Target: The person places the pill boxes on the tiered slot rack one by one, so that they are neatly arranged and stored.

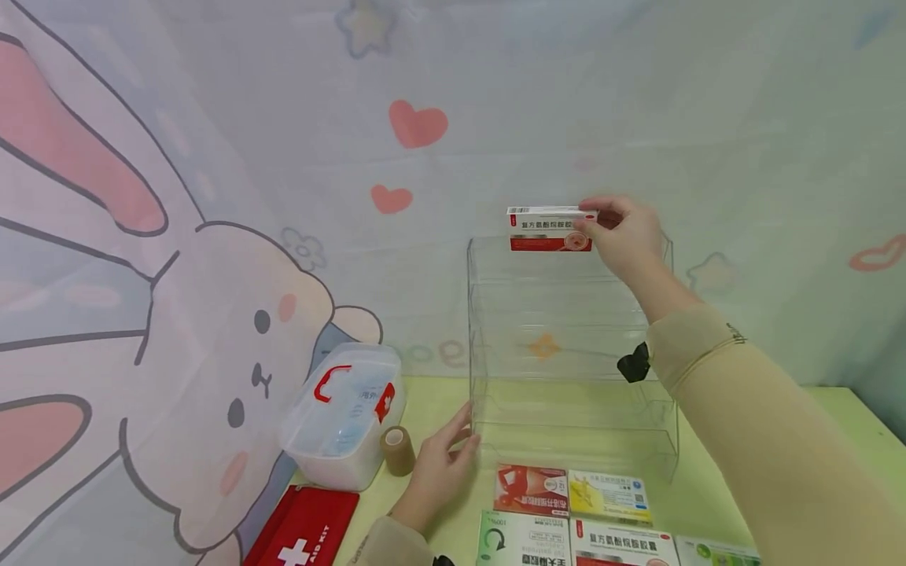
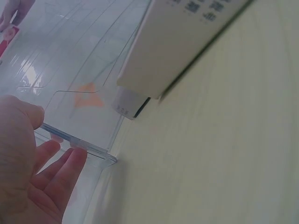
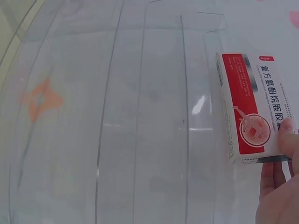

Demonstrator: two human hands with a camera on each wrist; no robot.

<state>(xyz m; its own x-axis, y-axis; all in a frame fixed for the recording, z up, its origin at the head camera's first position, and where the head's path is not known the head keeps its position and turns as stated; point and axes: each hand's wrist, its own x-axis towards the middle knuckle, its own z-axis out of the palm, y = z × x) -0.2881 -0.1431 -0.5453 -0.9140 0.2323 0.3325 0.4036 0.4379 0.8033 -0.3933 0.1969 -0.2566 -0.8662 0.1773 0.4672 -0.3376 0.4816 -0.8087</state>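
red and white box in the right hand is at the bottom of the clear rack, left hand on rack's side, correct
Not the bottom: the head view shows the red and white box in the right hand at the top of the clear rack, with the left hand on the rack's side.

On the table (image 1: 435, 397), the rack (image 1: 566, 358) stands behind medicine boxes (image 1: 532, 489), right of a roll (image 1: 399, 452) and storage box (image 1: 347, 417).

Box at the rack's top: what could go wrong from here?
The right hand pinches the box by one end, so it might swivel or slip. The clear rack is see-through, so the box could catch an edge. If the left hand eases its grip, the rack might shift.
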